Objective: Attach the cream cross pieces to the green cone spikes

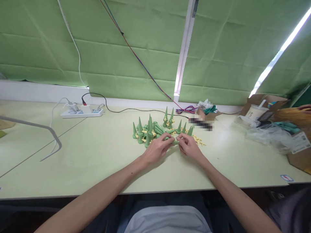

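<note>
In the head view, the left hand (155, 150) and the right hand (190, 147) meet at the front edge of a cluster on the pale, smooth desk (97, 168). The grip of each is pinched together on a small, tapered green plastic piece (175, 142), which lies low between the fingertips, just above or on the desk; which of the two I cannot tell. Progress looks partial: upright green plastic cones with yellow parts on them (140, 131) stand at the left of the cluster, and a similar pair (166, 119) stands behind. Plainer green plastic cones (179, 127) stand to the right with no yellow clearly visible on them, a heap of slender green plastic pieces (158, 128) lies in the middle, and small, thin yellow plastic pieces (199, 140) lie loose beside the right hand. The held piece looks matte and plain, its ends mostly hidden by fingers; whether it bears anything yellow is unclear.
</note>
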{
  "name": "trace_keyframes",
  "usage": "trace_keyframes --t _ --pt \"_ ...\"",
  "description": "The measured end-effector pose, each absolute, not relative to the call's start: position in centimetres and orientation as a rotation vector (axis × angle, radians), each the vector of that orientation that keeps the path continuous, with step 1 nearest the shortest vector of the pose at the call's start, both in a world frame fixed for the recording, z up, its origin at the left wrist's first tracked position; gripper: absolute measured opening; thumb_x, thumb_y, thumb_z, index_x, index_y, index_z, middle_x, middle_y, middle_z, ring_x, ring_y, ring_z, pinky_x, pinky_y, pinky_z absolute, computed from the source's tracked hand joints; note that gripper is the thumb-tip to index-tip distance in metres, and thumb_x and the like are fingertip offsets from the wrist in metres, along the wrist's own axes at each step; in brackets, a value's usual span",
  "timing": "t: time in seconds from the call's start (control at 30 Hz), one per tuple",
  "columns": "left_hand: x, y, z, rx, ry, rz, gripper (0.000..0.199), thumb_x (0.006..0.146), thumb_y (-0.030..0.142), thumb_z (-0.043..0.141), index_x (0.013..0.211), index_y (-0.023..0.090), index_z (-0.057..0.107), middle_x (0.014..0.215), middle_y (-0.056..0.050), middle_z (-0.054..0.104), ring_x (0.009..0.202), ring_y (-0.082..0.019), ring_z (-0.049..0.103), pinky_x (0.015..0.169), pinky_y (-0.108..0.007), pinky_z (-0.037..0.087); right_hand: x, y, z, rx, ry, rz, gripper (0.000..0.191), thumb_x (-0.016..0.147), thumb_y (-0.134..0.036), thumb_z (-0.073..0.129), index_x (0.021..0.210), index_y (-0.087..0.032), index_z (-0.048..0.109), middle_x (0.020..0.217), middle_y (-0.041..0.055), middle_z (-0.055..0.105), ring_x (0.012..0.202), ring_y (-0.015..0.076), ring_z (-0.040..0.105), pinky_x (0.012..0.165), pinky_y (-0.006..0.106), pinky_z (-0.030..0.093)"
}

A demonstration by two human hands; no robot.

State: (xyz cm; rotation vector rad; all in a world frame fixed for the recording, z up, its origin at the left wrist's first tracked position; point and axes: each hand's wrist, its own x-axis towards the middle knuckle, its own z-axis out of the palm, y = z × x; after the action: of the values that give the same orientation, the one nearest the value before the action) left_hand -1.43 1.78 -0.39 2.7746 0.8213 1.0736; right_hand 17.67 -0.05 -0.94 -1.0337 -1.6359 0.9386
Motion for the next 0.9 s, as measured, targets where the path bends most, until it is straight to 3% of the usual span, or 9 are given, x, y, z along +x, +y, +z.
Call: trace_keyframes --t 0.23,0.37,0.6,0.9 --pt "-1.35 1.94 -0.84 2.805 0.805 1.106 0.023 0.098 0.024 0.041 0.112 0.022 0.060 0.112 -0.008 0.062 0.080 -0.014 0.064 0.065 -0.023 0.046 17.71 0.06 -0.89 -1.005 -1.614 1.032 0.034 0.092 -0.049 0.052 0.073 -0.022 0.045 0.038 -0.0109 0.034 0.028 0.0079 0.032 0.034 0.022 0.023" --pt "-1.17 1.94 -0.77 2.806 0.885 1.093 0.022 0.097 0.025 0.043 0.109 0.020 0.060 0.110 -0.008 0.063 0.074 -0.013 0.063 0.062 -0.023 0.044 17.62 0.21 -1.07 -1.028 -1.622 1.014 0.037 0.093 -0.052 0.049 0.072 -0.023 0.045 0.038 -0.0099 0.036 0.028 0.0088 0.033 0.034 0.023 0.024" --pt "-0.96 1.75 -0.52 2.763 0.930 1.104 0.022 0.097 0.027 0.043 0.109 0.019 0.060 0.108 -0.007 0.063 0.068 -0.011 0.060 0.060 -0.023 0.043 17.33 0.43 -1.39 -1.087 -1.633 0.917 0.044 0.094 -0.055 0.044 0.065 -0.022 0.038 0.047 -0.0079 0.032 0.035 0.0084 0.033 0.040 0.025 0.028" --pt "-0.90 1.67 -0.73 2.725 0.964 1.040 0.018 0.096 0.026 0.046 0.100 0.019 0.062 0.106 -0.007 0.063 0.078 -0.015 0.062 0.065 -0.025 0.044 17.43 0.34 -1.54 -1.158 -1.750 0.804 0.044 0.098 -0.049 0.036 0.064 -0.022 0.034 0.050 -0.0054 0.034 0.045 0.0108 0.033 0.047 0.026 0.027"
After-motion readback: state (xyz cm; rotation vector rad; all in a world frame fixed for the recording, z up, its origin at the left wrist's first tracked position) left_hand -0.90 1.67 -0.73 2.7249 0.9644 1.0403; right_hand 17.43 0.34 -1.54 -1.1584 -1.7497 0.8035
